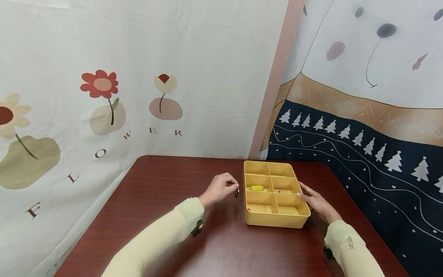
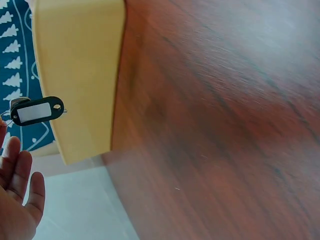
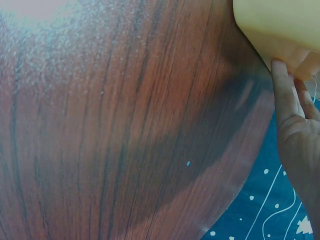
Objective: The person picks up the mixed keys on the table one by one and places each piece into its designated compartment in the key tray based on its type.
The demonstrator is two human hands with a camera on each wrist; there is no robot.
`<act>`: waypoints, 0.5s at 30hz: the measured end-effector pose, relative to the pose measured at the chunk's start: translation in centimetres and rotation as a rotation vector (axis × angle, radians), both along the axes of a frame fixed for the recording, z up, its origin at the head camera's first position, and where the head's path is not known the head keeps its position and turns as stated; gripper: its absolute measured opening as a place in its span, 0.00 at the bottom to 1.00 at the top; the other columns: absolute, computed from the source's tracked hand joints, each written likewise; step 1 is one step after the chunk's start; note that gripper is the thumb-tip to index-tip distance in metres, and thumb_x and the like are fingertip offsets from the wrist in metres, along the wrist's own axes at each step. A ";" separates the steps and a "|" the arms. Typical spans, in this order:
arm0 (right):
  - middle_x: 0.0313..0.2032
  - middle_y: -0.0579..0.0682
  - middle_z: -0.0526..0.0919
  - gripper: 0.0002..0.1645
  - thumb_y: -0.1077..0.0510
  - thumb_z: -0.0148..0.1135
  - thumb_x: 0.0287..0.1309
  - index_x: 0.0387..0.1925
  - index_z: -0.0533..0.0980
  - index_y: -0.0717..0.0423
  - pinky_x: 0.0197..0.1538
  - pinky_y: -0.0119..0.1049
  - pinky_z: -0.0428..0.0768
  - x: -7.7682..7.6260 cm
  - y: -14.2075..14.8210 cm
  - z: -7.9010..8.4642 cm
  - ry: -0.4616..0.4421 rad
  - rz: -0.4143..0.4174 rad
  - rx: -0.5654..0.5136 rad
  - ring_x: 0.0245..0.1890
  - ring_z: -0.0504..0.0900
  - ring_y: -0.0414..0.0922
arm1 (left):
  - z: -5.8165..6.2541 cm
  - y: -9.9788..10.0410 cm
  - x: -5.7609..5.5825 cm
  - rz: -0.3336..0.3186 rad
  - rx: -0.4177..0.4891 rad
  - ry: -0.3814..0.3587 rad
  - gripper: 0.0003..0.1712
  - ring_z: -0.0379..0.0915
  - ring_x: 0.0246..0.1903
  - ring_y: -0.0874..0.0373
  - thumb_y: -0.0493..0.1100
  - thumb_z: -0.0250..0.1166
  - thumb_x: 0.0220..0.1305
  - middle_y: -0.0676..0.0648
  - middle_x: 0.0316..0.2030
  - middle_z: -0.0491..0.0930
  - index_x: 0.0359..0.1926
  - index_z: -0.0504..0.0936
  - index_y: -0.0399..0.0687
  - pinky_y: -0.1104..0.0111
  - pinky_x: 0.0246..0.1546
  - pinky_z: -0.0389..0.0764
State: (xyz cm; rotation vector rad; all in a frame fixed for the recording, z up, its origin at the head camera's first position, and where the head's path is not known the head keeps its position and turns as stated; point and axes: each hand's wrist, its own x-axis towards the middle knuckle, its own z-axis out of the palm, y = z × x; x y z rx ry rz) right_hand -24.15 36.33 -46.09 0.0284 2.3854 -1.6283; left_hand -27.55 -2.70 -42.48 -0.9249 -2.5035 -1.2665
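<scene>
My left hand point(image 1: 221, 188) pinches a small black key tag point(image 2: 40, 111) by the thin ring at its end. The tag has a white label window and hangs just left of the yellow divided box point(image 1: 273, 221). On the other side of the box, my right hand point(image 1: 318, 204) rests its fairly straight fingers against the outer wall, with the thumb at the rim. A yellow key tag point(image 1: 257, 188) lies in the middle left compartment. Something small shows in the middle right compartment, and a small red bit is in the front left one.
The box stands on a dark red wood-grain table point(image 1: 166, 184), toward its right rear. Behind the table hangs a white cloth point(image 1: 214, 77) with printed flowers; a navy cloth point(image 1: 346, 177) with printed trees hangs at the right.
</scene>
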 end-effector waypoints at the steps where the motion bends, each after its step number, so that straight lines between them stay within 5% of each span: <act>1: 0.75 0.66 0.45 0.46 0.46 0.54 0.72 0.79 0.41 0.50 0.61 0.56 0.71 0.0 0.0 0.0 0.003 0.004 0.004 0.68 0.63 0.65 | 0.2 0.3 0.0 -0.006 0.012 0.001 0.05 0.75 0.34 0.62 0.34 0.65 0.60 0.53 0.31 0.80 0.31 0.87 0.45 0.71 0.38 0.76; 15: 0.75 0.67 0.44 0.49 0.43 0.56 0.70 0.79 0.41 0.50 0.62 0.57 0.70 0.0 0.0 -0.1 -0.001 0.002 0.001 0.68 0.63 0.65 | 3.1 5.5 0.5 -0.022 0.075 -0.061 0.05 0.74 0.35 0.62 0.38 0.67 0.64 0.54 0.32 0.80 0.33 0.88 0.44 0.73 0.37 0.75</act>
